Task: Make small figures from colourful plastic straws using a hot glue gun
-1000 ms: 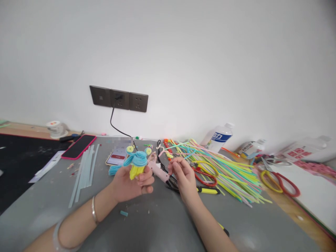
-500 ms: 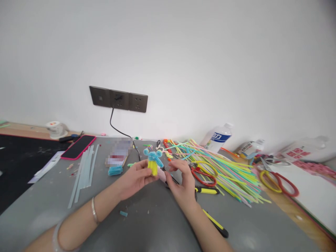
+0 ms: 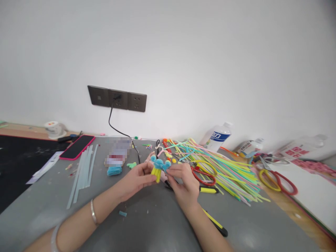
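A small figure of fuzzy blue and yellow pipe cleaners is held up over the table between my hands. My left hand pinches its yellow lower strands between thumb and fingers. From the other side, my right hand has thumb and fingertips closed on the blue part at the figure's right. Behind and below the figure, a pale pink and black object is mostly hidden by my hands. A small blue scrap lies nearer on the table.
Loose pipe cleaners spread over the right, beside red-and-yellow scissors and yellow-and-black cutters. A white bottle stands by the wall. Leftward lie translucent glue sticks, a phone and a blue bundle.
My right hand has closed in on the figure and now grips its blue right side. The figure has shifted slightly right and tilted, its yellow strands more spread.
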### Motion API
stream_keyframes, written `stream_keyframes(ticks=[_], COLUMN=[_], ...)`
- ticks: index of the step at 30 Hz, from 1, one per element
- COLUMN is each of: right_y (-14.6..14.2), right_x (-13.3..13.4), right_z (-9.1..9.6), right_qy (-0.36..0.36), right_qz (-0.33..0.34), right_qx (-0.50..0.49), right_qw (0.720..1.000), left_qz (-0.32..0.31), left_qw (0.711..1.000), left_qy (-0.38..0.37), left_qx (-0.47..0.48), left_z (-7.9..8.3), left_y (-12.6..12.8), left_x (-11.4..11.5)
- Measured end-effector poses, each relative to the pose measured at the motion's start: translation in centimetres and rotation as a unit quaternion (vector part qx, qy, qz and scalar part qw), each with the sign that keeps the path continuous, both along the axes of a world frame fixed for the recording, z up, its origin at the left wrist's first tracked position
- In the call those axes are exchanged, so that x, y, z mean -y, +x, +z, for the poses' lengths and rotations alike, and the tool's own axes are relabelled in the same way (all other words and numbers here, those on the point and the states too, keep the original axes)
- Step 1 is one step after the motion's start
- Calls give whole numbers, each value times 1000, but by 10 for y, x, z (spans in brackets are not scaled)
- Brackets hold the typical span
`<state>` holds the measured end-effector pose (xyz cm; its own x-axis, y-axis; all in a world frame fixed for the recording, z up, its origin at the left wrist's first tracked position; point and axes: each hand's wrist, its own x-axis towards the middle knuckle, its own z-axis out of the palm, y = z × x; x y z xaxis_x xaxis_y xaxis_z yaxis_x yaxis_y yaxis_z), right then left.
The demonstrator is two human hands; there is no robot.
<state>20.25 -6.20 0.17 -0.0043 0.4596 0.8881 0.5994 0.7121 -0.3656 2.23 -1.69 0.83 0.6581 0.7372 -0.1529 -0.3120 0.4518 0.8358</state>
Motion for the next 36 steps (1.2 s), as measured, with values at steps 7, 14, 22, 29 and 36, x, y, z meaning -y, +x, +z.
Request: stream_keyframes(ticks=[7,14,22,29,36], right_y=[-5,-8,-11,-11,-11], right_x=[0,2,-3,-3,-3], right_z=[1,-2,2,3,3], right_qy=[-14,-167,-275,-294,-298], right_qz=[31,74,165,185,188], right_qx=[-65,-231,-352,-363,-361], right_qw=[997,956,879,865,864], left_qz=[29,63,66,50,48], left_qw=[999,997,996,996,993], left_qy=[25,28,56,60,100], left_qx=[-2,-25,-35,-32,-43], left_z=[3,1,-4,-5,-14], left_y=[1,1,2,2,1], left_x=[2,1,0,1,-2])
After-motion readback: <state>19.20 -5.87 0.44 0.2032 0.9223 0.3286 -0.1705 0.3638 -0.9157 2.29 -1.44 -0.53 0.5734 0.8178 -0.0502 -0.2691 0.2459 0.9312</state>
